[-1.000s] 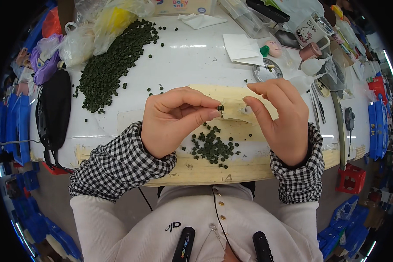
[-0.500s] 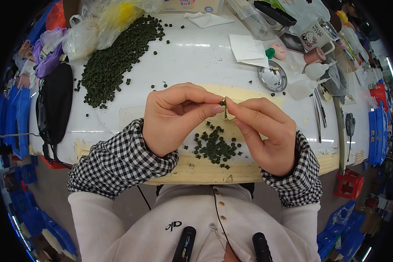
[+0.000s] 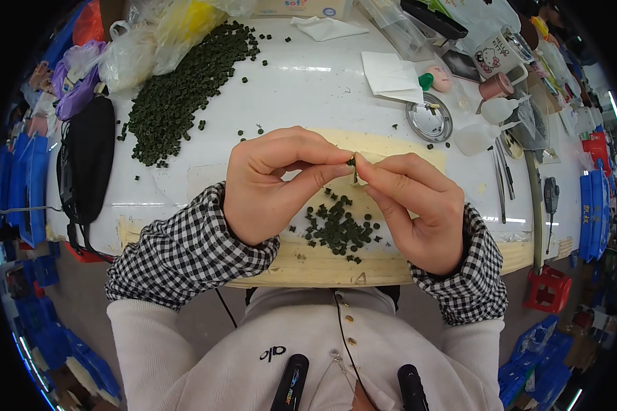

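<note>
Over the near middle of the table my two hands meet fingertip to fingertip. My left hand (image 3: pixel 275 179) pinches a small dark green part (image 3: pixel 352 162) between thumb and forefinger. From the other side my right hand (image 3: pixel 421 205) closes thumb and forefinger on the same part, and a thin brassy bit shows between the fingertips. The fingers cover most of it, so its full shape is hidden. Just below my hands lies a small heap of similar dark green parts (image 3: pixel 343 229) on a yellowish sheet (image 3: pixel 404 147).
A large pile of dark green parts (image 3: pixel 185 89) spreads at the far left, beside plastic bags (image 3: pixel 127 65) and a black pouch (image 3: pixel 89 161). To the right are a round metal dish (image 3: pixel 429 127), folded white paper (image 3: pixel 391 75), squeeze bottles (image 3: pixel 474 139), tweezers (image 3: pixel 499 179) and a mug (image 3: pixel 497 56).
Both hands stay at the same spot with the small part between their fingertips. Only a very slight shift of the fingers and the view shows.
</note>
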`<state>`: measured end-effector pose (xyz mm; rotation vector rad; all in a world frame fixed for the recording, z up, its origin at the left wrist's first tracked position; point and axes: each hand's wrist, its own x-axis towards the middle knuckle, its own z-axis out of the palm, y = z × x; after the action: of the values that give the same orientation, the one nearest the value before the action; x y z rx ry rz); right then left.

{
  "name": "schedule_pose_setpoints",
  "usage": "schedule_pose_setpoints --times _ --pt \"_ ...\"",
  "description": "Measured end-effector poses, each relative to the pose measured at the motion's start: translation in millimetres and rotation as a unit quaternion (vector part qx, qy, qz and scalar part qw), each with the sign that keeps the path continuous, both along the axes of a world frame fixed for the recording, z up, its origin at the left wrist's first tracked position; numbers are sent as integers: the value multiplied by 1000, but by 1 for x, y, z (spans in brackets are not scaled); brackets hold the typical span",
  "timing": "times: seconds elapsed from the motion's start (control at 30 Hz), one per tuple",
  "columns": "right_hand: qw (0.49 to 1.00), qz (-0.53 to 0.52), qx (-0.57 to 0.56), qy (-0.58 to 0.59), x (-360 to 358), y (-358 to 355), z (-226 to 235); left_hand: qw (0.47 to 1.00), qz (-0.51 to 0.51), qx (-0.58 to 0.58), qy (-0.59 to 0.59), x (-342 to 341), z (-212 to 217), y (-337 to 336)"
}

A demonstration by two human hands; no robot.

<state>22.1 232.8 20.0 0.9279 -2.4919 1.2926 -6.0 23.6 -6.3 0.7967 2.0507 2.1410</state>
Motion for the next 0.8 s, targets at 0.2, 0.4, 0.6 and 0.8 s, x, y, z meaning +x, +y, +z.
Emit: schedule_pose_setpoints --times 0.2,0.4,0.6,0.8 --pt "1000 2 -18 -7 0 2 0 1000 2 12 -11 1 2 2" --pt "1000 -2 -21 -8 0 2 0 999 -4 24 -33 0 2 1" --pt "1000 -6 -20 -4 0 1 -1 999 -3 32 -43 1 2 1" --pt "999 -33 1 17 -1 3 7 999 -10 8 -45 -1 2 -1"
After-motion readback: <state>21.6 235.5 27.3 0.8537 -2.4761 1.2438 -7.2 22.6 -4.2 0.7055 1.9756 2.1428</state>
